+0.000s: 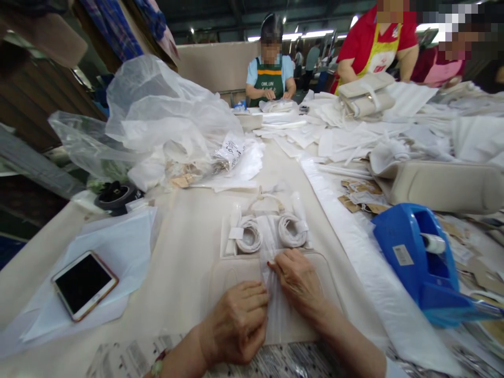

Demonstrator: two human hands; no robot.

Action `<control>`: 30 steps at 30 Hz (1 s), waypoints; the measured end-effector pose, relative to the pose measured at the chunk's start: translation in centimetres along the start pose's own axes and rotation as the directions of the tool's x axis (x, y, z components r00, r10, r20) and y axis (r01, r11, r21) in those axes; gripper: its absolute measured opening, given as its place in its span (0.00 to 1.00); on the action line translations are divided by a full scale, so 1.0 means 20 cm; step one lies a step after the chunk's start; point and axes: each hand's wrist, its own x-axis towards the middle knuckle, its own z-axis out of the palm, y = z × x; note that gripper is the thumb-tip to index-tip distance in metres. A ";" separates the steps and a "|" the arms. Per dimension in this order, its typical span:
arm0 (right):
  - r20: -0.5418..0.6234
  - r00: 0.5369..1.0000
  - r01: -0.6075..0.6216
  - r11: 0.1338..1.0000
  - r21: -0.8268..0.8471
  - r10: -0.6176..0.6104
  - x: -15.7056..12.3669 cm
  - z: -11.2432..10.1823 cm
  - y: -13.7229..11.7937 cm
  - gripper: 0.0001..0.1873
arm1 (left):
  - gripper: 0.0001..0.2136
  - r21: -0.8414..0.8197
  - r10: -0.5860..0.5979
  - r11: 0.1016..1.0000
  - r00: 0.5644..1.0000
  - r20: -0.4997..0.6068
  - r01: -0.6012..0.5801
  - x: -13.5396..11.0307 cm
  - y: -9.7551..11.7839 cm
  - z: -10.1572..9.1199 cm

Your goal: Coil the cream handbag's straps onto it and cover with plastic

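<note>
A flat beige bag [238,270] lies before me on the table. Two coiled cream straps, the left coil [251,234] and the right coil [293,231], rest on its far part, each bound with a white wrap. Down the bag's middle runs a strip of thin translucent white wrapping [277,315]. My left hand [240,320] is closed in a pinch at the strip's left edge. A little farther up, my right hand [299,278] pinches the strip near the right coil, thumb and index finger together. Curled fingers partly hide the wrapping and the bag.
To the left, a phone [84,286] lies on white sheets [136,247], with a black tape roll [118,197] beyond. Crumpled clear plastic [169,110] is piled at the back left. A blue tape dispenser [413,257] and white sheeting [346,231] are on the right. Co-workers work across the table.
</note>
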 end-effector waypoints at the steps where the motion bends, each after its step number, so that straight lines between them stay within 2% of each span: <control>1: 0.004 1.000 -0.004 1.000 -0.009 0.004 0.00 0.00 0.00 0.12 | 0.09 0.006 -0.001 1.000 1.000 -0.011 0.001 0.01 0.01 -0.01; 5: 0.025 0.999 -0.023 1.000 -0.021 0.023 0.01 -0.01 -0.01 0.11 | 0.08 0.185 -0.068 0.980 0.997 -0.020 0.071 0.07 0.03 -0.01; 9: 0.055 0.996 -0.064 0.997 -0.045 0.066 0.03 -0.02 -0.02 0.11 | 0.15 0.468 -0.045 0.882 0.999 -0.026 0.052 0.07 0.01 0.09; 14: 0.057 0.989 -0.136 0.989 -0.056 0.139 0.06 -0.04 -0.06 0.09 | 0.15 0.573 -0.041 0.819 0.999 -0.004 0.036 0.02 0.00 0.15; 16: 0.028 0.987 -0.155 0.987 -0.037 0.156 0.05 -0.10 -0.07 0.03 | 0.15 0.603 -0.032 0.797 0.999 -0.012 0.033 0.02 0.00 0.15; 18: -0.069 0.989 -0.129 0.991 0.043 0.132 0.00 -0.20 -0.04 0.07 | 0.15 0.635 -0.025 0.772 0.999 -0.024 0.034 0.02 0.00 0.14; 19: -0.155 0.982 -0.101 0.992 0.080 0.112 -0.04 -0.27 -0.01 0.09 | 0.15 0.647 -0.023 0.762 0.999 -0.022 0.032 0.03 0.00 0.13; 20: -0.260 0.961 -0.074 0.992 0.098 0.097 -0.09 -0.36 0.05 0.09 | 0.15 0.654 -0.021 0.756 1.000 -0.021 0.030 0.03 0.01 0.13; 22: -0.467 0.876 -0.104 0.993 0.055 0.118 -0.19 -0.54 0.21 0.08 | 0.15 0.656 -0.005 0.754 1.000 -0.024 0.020 0.03 0.01 0.12; 24: -0.574 0.772 -0.310 0.950 0.033 0.272 -0.30 -0.71 0.39 0.13 | 0.16 0.647 0.022 0.763 0.999 -0.047 0.013 0.03 0.01 0.13; 25: -0.574 0.716 -0.438 0.896 0.072 0.396 -0.35 -0.79 0.48 0.16 | 0.16 0.634 0.035 0.773 0.997 -0.066 0.015 0.02 0.00 0.14; 27: -0.482 0.610 -0.638 0.751 0.172 0.629 -0.42 -0.90 0.62 0.22 | 0.17 0.580 0.043 0.813 0.989 -0.141 0.047 0.02 -0.01 0.16; 28: -0.416 0.577 -0.693 0.691 0.207 0.703 -0.45 -0.93 0.68 0.22 | 0.17 0.542 0.035 0.838 0.982 -0.183 0.071 0.02 -0.02 0.17; 30: -0.305 0.560 -0.737 0.631 0.242 0.770 -0.47 -0.94 0.75 0.22 | 0.18 0.479 0.031 0.873 0.970 -0.240 0.091 0.03 -0.03 0.19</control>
